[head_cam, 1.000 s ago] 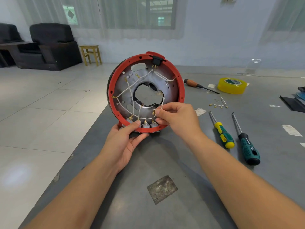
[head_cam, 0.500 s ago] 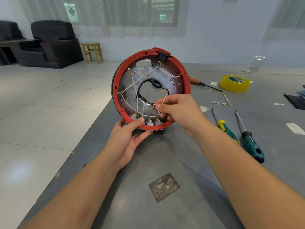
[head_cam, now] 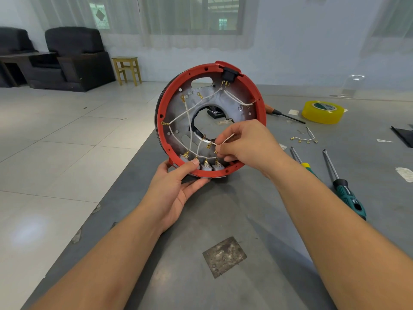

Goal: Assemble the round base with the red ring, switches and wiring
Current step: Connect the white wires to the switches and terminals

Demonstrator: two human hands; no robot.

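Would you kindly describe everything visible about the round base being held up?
The round base is a grey metal disc with a large central opening, set in a red ring. It stands on edge on the table's near corner. White wires with brass terminals cross its face; pale switches line the bottom, a black socket sits on top. The left hand grips its lower rim; the right hand pinches a wire.

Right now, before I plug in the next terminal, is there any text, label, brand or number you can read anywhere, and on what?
None can be read.
Yellow tape roll: green and white core label, print too blurred.
Teal screwdriver: small white marks on the handle, too small.
Round base, held by the left hand: no marking visible.
White paper scraps on the table: no legible print.
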